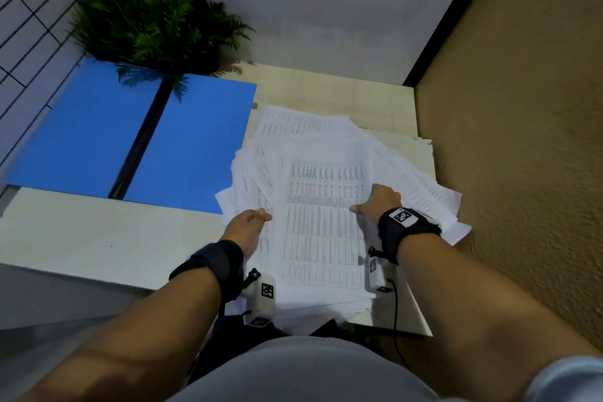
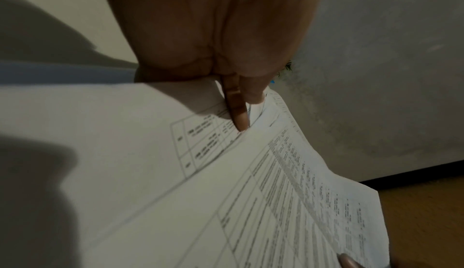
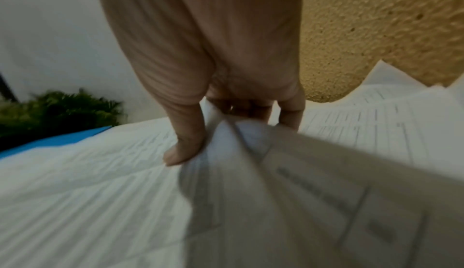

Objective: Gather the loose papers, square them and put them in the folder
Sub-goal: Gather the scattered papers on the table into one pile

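Note:
A messy fan of printed white papers (image 1: pixel 323 206) lies on the right part of the pale table (image 1: pixel 98 238), some sheets hanging over its right and near edges. The blue folder (image 1: pixel 98 134) lies open and flat to the left, its right flap next to the papers. My left hand (image 1: pixel 251 219) grips the pile's left edge, thumb on top (image 2: pixel 238 113) and fingers under the sheets. My right hand (image 1: pixel 375 201) pinches the right side of the top sheets (image 3: pixel 88 193), thumb (image 3: pixel 180 149) above, fingers beneath, and the paper buckles upward there.
A potted fern (image 1: pixel 156 26) stands at the back left and overhangs the folder's far edge. A rough ochre wall (image 1: pixel 522 140) runs close along the table's right side. A grey wall closes the back, and a wire grid panel (image 1: pixel 26 26) the left.

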The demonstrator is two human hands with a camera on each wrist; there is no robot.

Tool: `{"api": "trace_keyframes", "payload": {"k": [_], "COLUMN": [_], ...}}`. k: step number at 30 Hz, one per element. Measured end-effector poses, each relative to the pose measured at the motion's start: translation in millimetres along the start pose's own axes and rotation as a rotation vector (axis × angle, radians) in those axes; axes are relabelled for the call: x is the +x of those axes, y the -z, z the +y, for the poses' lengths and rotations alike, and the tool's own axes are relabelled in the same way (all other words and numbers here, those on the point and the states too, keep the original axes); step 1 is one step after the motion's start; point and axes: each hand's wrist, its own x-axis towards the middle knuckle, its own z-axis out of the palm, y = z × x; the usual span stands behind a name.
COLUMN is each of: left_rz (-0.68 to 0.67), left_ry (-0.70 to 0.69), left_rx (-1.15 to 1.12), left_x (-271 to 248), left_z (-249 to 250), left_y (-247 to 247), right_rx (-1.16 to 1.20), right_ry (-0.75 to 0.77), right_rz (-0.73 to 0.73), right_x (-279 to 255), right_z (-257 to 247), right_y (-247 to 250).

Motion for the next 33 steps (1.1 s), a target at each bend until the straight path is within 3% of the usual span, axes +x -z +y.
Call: {"api": "trace_keyframes", "payload": {"k": [2,9,12,16,19,23,29,33], "left_rz": [-0.012,0.072,0.066,0.067,0.064,-0.019,-0.134,-0.049], "left_ry": [0.002,0.033,0.046,0.054,0.027,-0.035,-0.007,-0.018], "left_rx": [-0.055,0.02,0.02,0.004,0.059,0.027,0.049,0.126], "left_x": [1,3,1,0,-2,-4,4,9], "left_z": [-1,-3,-2,1,5,9,10,6], "left_y": [0,-2,-1,1,0,-4,3,-3], "right_rx": [-0.069,0.056,0.254,0.433,0.394,0.468,0.338,0.268], "right_ry": [-0.011,0.118,0.167,0.117,0.049,0.124,0.132,0.228], "right_rz": [-0.012,-0.007,-0.076,0.068,0.072,0.016,0.003,-0.077], "right_x": [-2,-1,2,-5,-21,-45,-39,-39], "right_z": [3,17,17,18,19,9,9,5], "right_y": [-2,-7,2,1,-20,-49,-44,-46]}}
